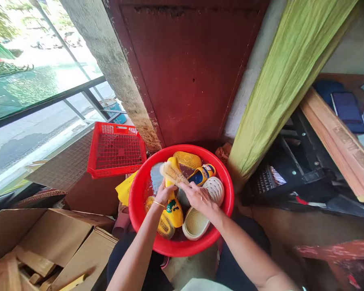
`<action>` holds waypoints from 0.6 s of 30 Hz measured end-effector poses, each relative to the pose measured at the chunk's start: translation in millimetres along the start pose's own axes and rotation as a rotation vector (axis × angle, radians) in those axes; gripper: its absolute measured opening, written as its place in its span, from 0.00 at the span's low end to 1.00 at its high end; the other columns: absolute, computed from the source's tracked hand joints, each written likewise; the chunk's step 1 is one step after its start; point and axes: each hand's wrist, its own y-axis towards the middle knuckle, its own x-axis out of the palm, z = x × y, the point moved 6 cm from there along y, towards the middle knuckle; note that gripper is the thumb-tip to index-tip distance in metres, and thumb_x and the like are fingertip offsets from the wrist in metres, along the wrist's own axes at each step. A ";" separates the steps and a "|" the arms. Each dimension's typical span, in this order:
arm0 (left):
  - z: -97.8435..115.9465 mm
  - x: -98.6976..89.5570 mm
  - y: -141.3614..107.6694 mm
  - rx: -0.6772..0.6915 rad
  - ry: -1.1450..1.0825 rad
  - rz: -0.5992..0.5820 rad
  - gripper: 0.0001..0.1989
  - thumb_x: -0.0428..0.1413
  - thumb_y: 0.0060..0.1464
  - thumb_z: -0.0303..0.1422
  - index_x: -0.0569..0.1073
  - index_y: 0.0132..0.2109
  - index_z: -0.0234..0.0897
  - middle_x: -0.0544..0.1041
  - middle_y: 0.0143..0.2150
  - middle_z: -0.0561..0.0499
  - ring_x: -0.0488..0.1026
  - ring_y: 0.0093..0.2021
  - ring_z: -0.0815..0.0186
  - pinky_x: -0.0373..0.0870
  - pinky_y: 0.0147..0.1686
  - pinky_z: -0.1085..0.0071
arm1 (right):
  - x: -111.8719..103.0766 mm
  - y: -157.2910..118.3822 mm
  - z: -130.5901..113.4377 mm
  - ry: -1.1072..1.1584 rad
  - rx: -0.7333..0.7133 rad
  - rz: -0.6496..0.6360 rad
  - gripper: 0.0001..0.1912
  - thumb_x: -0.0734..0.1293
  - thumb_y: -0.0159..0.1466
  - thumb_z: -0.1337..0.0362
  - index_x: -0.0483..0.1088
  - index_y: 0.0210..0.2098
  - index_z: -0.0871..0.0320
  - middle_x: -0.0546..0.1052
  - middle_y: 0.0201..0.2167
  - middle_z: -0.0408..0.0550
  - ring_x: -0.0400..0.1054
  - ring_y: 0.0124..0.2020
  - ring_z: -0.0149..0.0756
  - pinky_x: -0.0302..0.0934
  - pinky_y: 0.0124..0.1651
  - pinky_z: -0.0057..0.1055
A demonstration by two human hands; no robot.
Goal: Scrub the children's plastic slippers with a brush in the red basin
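My left hand is closed round a yellow clog with a green cartoon figure on it. A scrubbing brush is in my right hand, its head lying against the upper part of that clog. Both hands are over a red plastic tub with some water in it. Around them in the tub are a white clog with holes, a cream clog, a yellow and blue clog and a yellow sole facing up. Part of the brush handle is hidden by my right fingers.
A red plastic crate stands left of the tub. Nearer on the left is an open cardboard box with wood pieces in it. A dark red door is behind the tub, and a green curtain hangs on the right.
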 end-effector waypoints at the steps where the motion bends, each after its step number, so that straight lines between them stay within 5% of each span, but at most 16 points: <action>1: 3.9 1.3 -5.5 0.039 0.027 0.011 0.33 0.65 0.35 0.25 0.75 0.54 0.38 0.79 0.34 0.54 0.73 0.27 0.68 0.68 0.27 0.75 | -2.3 0.9 -1.0 -0.014 0.023 -0.001 0.27 0.55 0.75 0.64 0.62 0.71 0.44 0.79 0.49 0.57 0.79 0.42 0.44 0.70 0.43 0.33; 8: 2.2 6.9 -34.6 0.028 0.089 -0.053 0.41 0.61 0.32 0.21 0.75 0.60 0.39 0.82 0.40 0.52 0.76 0.34 0.64 0.70 0.32 0.74 | -9.4 6.1 38.4 0.135 0.155 0.110 0.25 0.58 0.74 0.65 0.67 0.68 0.52 0.80 0.55 0.55 0.75 0.54 0.42 0.67 0.58 0.36; 14: -38.9 -4.1 -61.1 -0.167 -0.097 -0.050 0.20 0.64 0.38 0.27 0.78 0.44 0.34 0.81 0.33 0.48 0.77 0.28 0.63 0.72 0.27 0.72 | -6.2 -2.2 48.6 0.243 0.135 0.066 0.25 0.58 0.71 0.68 0.69 0.66 0.56 0.79 0.58 0.52 0.74 0.58 0.41 0.65 0.61 0.35; 18: -41.3 -6.9 -59.5 -0.241 -0.375 0.002 0.16 0.62 0.51 0.36 0.76 0.46 0.36 0.82 0.37 0.45 0.82 0.36 0.57 0.78 0.33 0.64 | -4.4 -20.4 26.2 0.258 0.048 -0.036 0.23 0.61 0.70 0.65 0.72 0.63 0.48 0.82 0.53 0.47 0.77 0.52 0.42 0.68 0.54 0.34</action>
